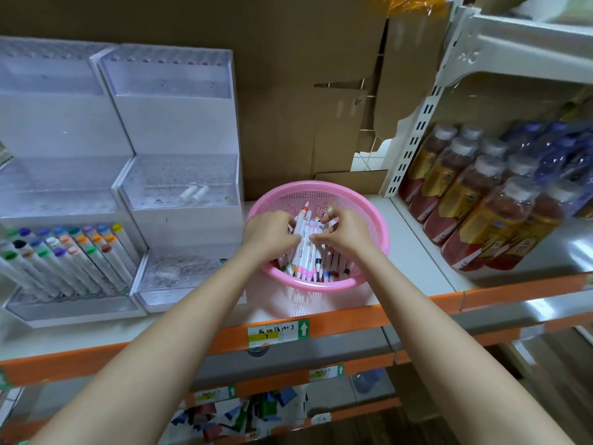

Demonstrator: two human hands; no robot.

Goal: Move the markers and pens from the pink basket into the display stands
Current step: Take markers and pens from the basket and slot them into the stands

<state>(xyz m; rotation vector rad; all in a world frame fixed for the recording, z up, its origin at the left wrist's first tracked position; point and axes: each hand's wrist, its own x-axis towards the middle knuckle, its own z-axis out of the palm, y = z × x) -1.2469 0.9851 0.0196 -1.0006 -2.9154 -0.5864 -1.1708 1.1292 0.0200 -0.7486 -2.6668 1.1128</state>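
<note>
Clear acrylic forms the two stepped display stands at the left of the frame: the left stand point(61, 194) has its lowest tier filled with capped markers point(69, 258), while the right stand point(179, 187) is nearly bare. At centre, a pink basket point(369, 226) (perforated, round) is set on the white shelf point(414, 252). Inside it, a bundle of white pens point(305, 248) is gripped by the left hand point(268, 234) and the right hand point(341, 234), fingers curled around the barrels. Bottled drinks point(481, 200) are ranged at the right.
</note>
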